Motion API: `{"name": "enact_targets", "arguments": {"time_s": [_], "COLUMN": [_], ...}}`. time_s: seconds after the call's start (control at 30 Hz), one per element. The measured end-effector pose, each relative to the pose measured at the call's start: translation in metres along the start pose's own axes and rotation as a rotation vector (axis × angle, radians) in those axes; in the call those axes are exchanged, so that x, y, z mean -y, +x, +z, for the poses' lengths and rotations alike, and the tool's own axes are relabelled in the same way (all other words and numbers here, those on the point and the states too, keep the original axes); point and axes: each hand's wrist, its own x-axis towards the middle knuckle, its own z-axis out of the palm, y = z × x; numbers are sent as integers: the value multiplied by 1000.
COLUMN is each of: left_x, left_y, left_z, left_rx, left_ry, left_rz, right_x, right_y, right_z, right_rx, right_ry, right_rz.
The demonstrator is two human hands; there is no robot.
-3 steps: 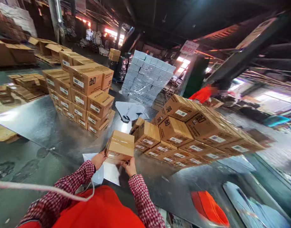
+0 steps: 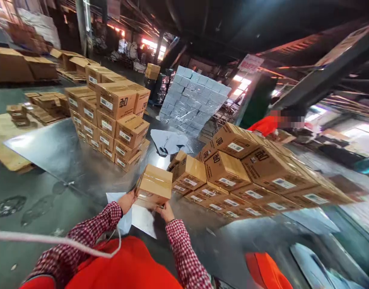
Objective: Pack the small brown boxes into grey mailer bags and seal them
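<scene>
A small brown cardboard box, taped along its top, is held between my two hands at the near side of the metal table. My left hand grips the box at its lower left, and my right hand has hold of its lower right corner. The fingertips are partly hidden under and behind the box. Below the box, a white sheet lies near the table edge. To the right stands a stack of labelled cartons, and to the left another carton stack.
A wrapped pallet of pale blocks stands beyond the table. Pale sheets with a dark tool lie between the stacks. At right, a person in red is behind the cartons. An orange-red object sits at lower right; a white cord crosses lower left.
The whole scene has shifted slightly to the right as the head view turned. Both hands keep their hold on the box, which stays nearly in place.
</scene>
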Motion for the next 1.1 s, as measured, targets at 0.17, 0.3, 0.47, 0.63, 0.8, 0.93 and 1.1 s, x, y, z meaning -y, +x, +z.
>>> {"name": "enact_targets", "arguments": {"time_s": [0.17, 0.3, 0.47, 0.63, 0.8, 0.93, 1.1], "left_x": [-7, 0, 8, 13, 59, 102, 141], "left_y": [-1, -19, -62, -97, -120, -130, -131], "left_z": [3, 0, -15, -59, -105, -115, -113], "left_rx": [-27, -87, -168, -147, -237, -193, -162], "left_ry": [-93, -183, -354, -684, -990, -1137, -1151], "left_rz": [-51, -98, -157, -28, -64, -127, -158], "right_x": [0, -6, -10, 7, 10, 15, 34], "right_y": [-9, -38, -88, -102, -108, -126, -137], "right_z": [-1, -5, 20, 90, 151, 189, 192], "right_rx": [-24, -74, 185, 552, 700, 443, 401], "right_ry": [-193, -349, -399, -323, -469, -486, -534], "right_rz": [-12, -22, 51, -151, -158, -211, -122]}}
